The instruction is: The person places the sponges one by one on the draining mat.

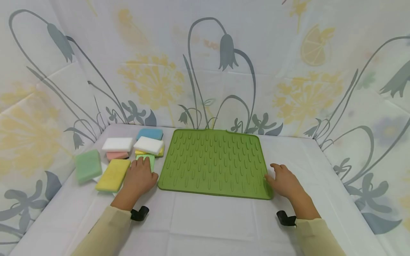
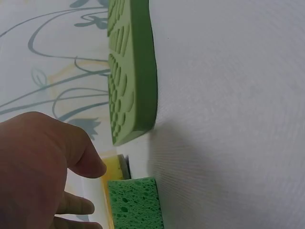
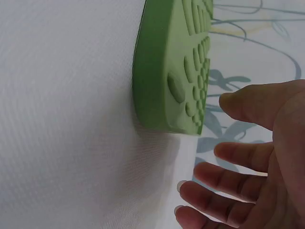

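A green ribbed mat (image 1: 214,163) lies flat on the white-covered table between both hands. Left of it, my left hand (image 1: 139,177) hovers over a small green sponge (image 1: 151,161), whose near part it hides in the head view. From the left wrist, the thumb and fingers are spread apart above the porous green sponge (image 2: 136,204), with a yellow sponge (image 2: 112,169) behind it. My right hand (image 1: 286,183) is beside the mat's right edge, fingers loosely spread and holding nothing. The right wrist view has its thumb (image 3: 243,102) near the mat's corner (image 3: 157,90).
Around the left hand lie a yellow sponge (image 1: 113,175), a pale green sponge (image 1: 88,166), a white block (image 1: 116,144) on a pink sponge (image 1: 116,155), another white block (image 1: 148,144) over a yellow sponge (image 1: 159,152), and a blue sponge (image 1: 150,134). A flower-printed cloth (image 1: 269,71) hangs behind.
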A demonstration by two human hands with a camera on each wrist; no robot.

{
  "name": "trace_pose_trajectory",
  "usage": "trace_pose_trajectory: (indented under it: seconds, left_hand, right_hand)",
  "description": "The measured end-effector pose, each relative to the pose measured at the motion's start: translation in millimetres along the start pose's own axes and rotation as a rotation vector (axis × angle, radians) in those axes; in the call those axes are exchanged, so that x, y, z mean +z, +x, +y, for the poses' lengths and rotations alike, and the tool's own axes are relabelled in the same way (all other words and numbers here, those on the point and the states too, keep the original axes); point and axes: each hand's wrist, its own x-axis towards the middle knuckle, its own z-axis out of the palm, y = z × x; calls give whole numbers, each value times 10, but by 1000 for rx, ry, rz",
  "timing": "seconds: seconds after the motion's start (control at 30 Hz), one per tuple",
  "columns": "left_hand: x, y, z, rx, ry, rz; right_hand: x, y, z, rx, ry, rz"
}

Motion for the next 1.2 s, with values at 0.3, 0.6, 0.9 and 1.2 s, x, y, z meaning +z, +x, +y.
trace_pose_trajectory:
  seconds: [0.3,0.6,0.9,1.2]
  left_hand:
    - [-10,-34,-3,-37,6,-50]
    - [24,-73,-16,-11,14,-52]
    - [71,-74,-43,6,12,-27]
    - [135,-114,-24,10,8,60]
  right_hand:
    - [40,-7,-2,-21,54,-39]
    - [139,-1,4,-18,106,-71]
    - [178,1,70,26,125,-37]
    - [185,-5,150,10,184,-14]
